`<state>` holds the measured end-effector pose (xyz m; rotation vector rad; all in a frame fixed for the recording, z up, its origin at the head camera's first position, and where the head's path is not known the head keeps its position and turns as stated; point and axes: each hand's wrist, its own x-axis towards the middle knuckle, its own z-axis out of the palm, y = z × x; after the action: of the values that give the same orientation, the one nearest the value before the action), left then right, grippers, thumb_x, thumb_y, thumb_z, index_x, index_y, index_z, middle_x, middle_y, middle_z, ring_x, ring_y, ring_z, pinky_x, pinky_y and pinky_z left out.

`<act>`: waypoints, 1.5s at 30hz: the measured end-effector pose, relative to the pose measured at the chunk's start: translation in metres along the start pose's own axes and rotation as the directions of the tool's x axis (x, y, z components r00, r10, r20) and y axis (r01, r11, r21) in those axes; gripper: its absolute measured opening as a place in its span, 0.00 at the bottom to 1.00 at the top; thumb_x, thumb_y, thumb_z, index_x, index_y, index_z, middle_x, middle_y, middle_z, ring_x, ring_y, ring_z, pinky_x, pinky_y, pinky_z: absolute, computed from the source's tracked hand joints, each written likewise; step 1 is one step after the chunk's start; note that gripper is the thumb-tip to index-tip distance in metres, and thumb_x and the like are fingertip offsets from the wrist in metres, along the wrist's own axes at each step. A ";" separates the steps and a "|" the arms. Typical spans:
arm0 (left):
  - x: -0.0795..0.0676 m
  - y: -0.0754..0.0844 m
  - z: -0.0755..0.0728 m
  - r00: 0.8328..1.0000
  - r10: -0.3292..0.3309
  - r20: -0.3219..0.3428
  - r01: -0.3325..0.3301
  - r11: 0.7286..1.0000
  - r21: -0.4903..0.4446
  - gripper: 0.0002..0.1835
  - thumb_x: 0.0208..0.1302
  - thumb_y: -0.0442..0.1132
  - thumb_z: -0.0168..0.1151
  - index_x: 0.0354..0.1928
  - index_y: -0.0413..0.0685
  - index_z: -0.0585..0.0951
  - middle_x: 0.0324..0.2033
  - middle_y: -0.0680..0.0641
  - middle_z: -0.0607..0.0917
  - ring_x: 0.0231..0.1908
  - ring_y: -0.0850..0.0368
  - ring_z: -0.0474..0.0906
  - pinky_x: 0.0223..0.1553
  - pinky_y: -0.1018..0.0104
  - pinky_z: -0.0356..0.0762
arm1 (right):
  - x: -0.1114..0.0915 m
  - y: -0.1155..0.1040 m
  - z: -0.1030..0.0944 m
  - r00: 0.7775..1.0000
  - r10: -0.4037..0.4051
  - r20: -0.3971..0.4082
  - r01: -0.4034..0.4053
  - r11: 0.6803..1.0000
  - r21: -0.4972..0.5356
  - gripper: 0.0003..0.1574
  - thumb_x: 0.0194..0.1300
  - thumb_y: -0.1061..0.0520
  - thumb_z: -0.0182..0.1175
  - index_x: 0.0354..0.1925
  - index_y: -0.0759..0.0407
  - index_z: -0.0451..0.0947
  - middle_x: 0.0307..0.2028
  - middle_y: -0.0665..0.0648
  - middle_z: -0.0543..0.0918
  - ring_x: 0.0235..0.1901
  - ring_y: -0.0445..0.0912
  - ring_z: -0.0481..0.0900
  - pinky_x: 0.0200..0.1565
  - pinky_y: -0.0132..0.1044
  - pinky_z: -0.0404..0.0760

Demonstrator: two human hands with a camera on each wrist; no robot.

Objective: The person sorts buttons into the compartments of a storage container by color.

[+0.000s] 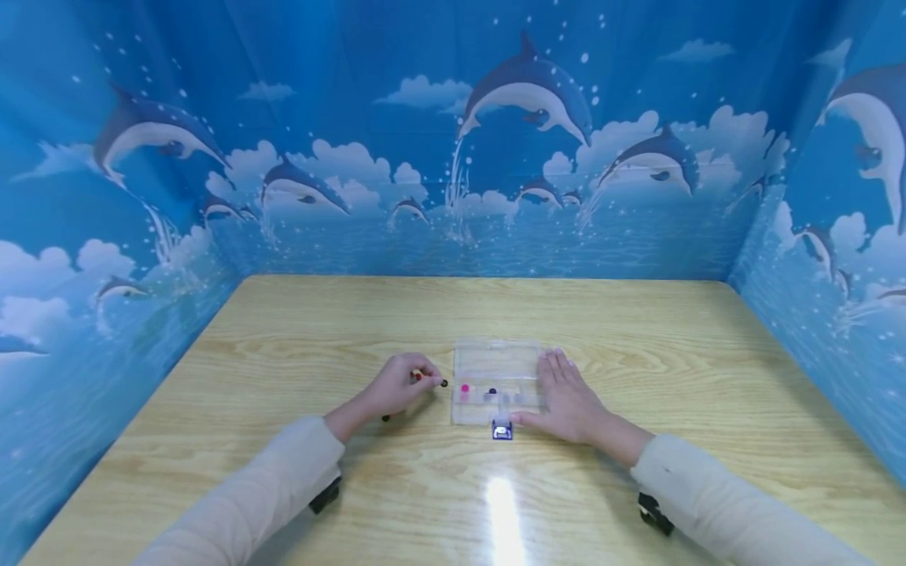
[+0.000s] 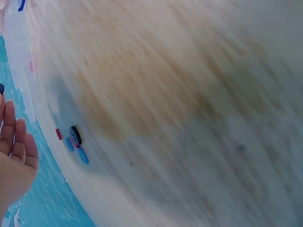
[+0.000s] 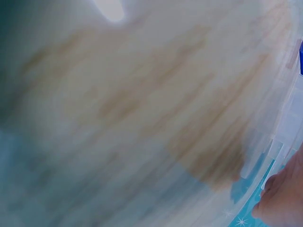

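My left hand pinches a small dark round button between thumb and fingertips, just left of a clear plastic compartment box. The box's transparent lid lies folded back on the far side. Inside the box are a pink button and a dark one. Flat on the box's right side rests my right hand, fingers extended and thumb near the front edge. In the left wrist view, a red button, a black one and blue ones lie on the table by the left hand.
A small blue and white label sits at the box's front edge. One dark little piece shows beneath the left wrist. The wood-grain table meets a blue dolphin-print curtain at the back and sides.
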<state>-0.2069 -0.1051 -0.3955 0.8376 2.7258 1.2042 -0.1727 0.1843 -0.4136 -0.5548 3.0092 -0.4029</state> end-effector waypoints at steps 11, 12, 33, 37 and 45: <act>0.002 0.005 0.007 1.000 -0.015 0.013 0.015 1.000 -0.007 0.04 0.60 0.35 0.60 0.31 0.43 0.82 0.32 0.48 0.84 0.36 0.59 0.77 0.37 0.72 0.74 | 0.000 0.000 0.000 1.000 0.000 -0.005 0.000 1.000 0.001 0.68 0.55 0.24 0.50 0.67 0.76 0.45 0.69 0.74 0.46 0.70 0.66 0.41 0.69 0.55 0.45; 0.002 0.006 0.007 1.000 -0.013 0.015 0.013 1.000 -0.007 0.04 0.60 0.35 0.60 0.31 0.43 0.82 0.32 0.48 0.84 0.36 0.58 0.76 0.37 0.72 0.74 | 0.000 0.000 0.000 1.000 0.000 -0.004 0.000 1.000 0.002 0.67 0.55 0.24 0.50 0.67 0.76 0.45 0.69 0.74 0.46 0.70 0.66 0.41 0.69 0.55 0.45; 0.009 0.021 0.019 0.994 0.040 0.104 -0.041 0.999 -0.001 0.05 0.60 0.36 0.61 0.32 0.43 0.84 0.29 0.49 0.85 0.31 0.65 0.73 0.34 0.75 0.71 | 0.000 0.001 0.001 1.000 -0.001 -0.011 0.001 1.000 0.008 0.67 0.55 0.24 0.51 0.67 0.76 0.46 0.69 0.75 0.46 0.70 0.66 0.40 0.69 0.55 0.45; 0.010 0.021 0.023 0.992 0.066 0.105 -0.070 0.997 0.043 0.04 0.59 0.37 0.62 0.31 0.44 0.83 0.28 0.50 0.85 0.32 0.64 0.73 0.40 0.71 0.71 | 0.000 0.002 0.002 1.000 0.000 -0.014 0.000 1.000 0.009 0.67 0.55 0.24 0.51 0.67 0.77 0.46 0.69 0.75 0.46 0.70 0.66 0.41 0.69 0.56 0.46; 0.011 0.024 0.028 0.987 0.120 0.108 -0.130 0.987 0.096 0.03 0.57 0.36 0.63 0.30 0.45 0.84 0.27 0.51 0.84 0.32 0.60 0.74 0.39 0.73 0.70 | 0.000 0.001 0.001 1.000 0.003 -0.015 -0.003 1.000 0.015 0.67 0.54 0.24 0.51 0.67 0.76 0.46 0.69 0.74 0.46 0.70 0.66 0.41 0.69 0.56 0.46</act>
<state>-0.1984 -0.0670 -0.3961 1.0659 2.7086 1.0158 -0.1728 0.1846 -0.4149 -0.5490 3.0179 -0.4311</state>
